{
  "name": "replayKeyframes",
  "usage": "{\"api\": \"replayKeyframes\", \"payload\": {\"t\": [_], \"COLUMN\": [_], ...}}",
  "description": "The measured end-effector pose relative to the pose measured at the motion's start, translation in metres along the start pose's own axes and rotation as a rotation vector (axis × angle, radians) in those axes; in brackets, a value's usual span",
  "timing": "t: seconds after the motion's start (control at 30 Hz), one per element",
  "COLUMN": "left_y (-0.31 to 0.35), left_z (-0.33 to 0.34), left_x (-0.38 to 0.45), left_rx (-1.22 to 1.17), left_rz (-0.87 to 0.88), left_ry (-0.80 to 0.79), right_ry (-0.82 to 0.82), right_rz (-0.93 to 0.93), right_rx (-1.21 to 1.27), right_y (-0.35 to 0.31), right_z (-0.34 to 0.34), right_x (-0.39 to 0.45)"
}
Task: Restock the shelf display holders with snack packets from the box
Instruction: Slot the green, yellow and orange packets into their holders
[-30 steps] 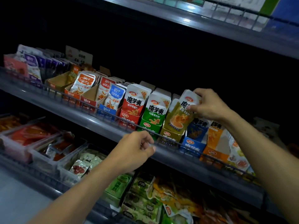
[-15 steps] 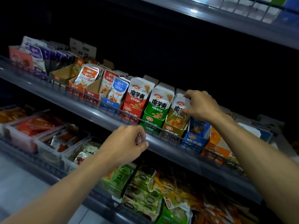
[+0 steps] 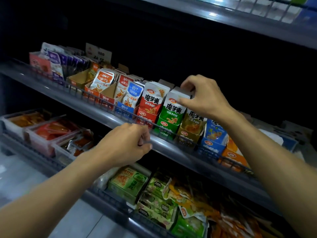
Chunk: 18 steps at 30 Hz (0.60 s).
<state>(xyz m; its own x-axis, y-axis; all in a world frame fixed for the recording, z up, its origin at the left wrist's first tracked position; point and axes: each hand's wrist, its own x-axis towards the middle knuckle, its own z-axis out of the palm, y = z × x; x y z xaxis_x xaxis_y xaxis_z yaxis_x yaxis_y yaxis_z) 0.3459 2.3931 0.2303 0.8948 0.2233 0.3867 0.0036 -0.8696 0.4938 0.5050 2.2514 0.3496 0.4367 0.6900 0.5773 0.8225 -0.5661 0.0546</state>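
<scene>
A row of cardboard display holders stands on the middle shelf [image 3: 173, 149]. My right hand [image 3: 204, 96] pinches the top of the green snack packets [image 3: 173, 109] that stand upright in the green holder [image 3: 164, 128]. A red packet [image 3: 151, 100] stands in the holder to its left, and a yellow packet [image 3: 193, 125] sits low in its holder on the right. Further right are blue packets [image 3: 214, 131]. My left hand [image 3: 127, 143] hovers in front of the shelf's front rail with its fingers curled; I see nothing in it. No box is in view.
An empty cardboard holder [image 3: 78, 79] stands further left among orange, blue and purple packets. A wire rail [image 3: 96, 98] runs along the shelf front. Below are clear bins [image 3: 48, 133] and green snack boxes [image 3: 128, 182]. Another shelf [image 3: 240, 18] hangs overhead.
My right hand let go of the yellow packet, now low in its holder, and moved left to the green packets. My left hand stayed by the rail.
</scene>
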Motion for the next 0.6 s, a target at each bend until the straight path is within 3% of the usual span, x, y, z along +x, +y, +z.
{"api": "replayKeyframes", "payload": {"t": [0.3,0.6], "left_y": [-0.065,-0.172], "left_z": [-0.053,-0.079], "left_x": [-0.062,-0.184], "left_rx": [0.389,0.49], "left_rz": [-0.069,-0.362], "left_ry": [-0.042,-0.049], "right_ry": [-0.172,-0.373], "right_rz": [-0.242,-0.42], "right_rx": [0.276,0.481], "right_y": [-0.128,-0.268], "right_z": [0.068,0.17], "right_x": [0.014,0.015]}}
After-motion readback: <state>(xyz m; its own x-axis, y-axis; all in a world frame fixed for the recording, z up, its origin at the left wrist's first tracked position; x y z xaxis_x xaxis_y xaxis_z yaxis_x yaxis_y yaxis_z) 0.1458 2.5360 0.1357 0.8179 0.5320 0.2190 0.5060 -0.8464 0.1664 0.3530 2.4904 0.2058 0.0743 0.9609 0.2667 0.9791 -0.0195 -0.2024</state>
